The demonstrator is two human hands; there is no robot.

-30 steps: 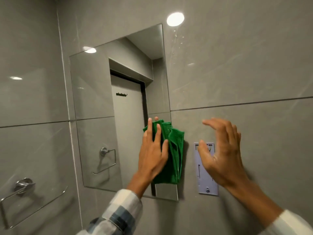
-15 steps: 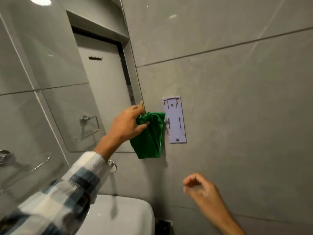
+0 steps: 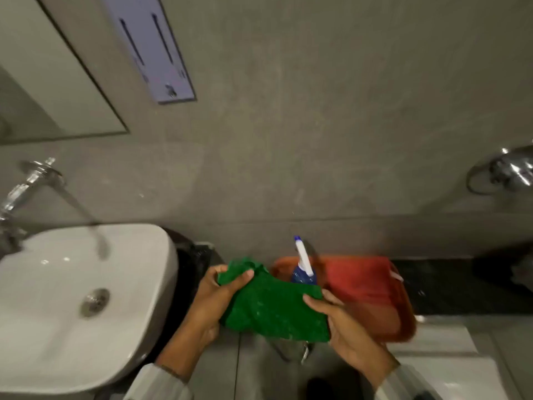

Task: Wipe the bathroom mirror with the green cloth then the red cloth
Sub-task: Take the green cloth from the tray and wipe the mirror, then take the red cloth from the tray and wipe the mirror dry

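Note:
Both hands hold the green cloth (image 3: 271,307) low in front of me, stretched between them. My left hand (image 3: 215,301) grips its left end; my right hand (image 3: 343,327) grips its right edge. Just behind the cloth sits an orange-red basin (image 3: 403,321) with the red cloth (image 3: 357,280) lying in it and a blue-and-white spray bottle (image 3: 302,264) standing at its left side. Only the mirror's (image 3: 57,90) lower right corner shows, at the top left of the view.
A white washbasin (image 3: 72,298) fills the lower left, with a chrome tap (image 3: 26,186) above it. A pale wall plate (image 3: 153,47) hangs right of the mirror. A chrome fitting (image 3: 510,168) sticks out of the grey tiled wall at right.
My view has dropped from the mirror to the basin below. The left hand brought the green cloth down off the mirror, and the right hand has taken hold of its other edge.

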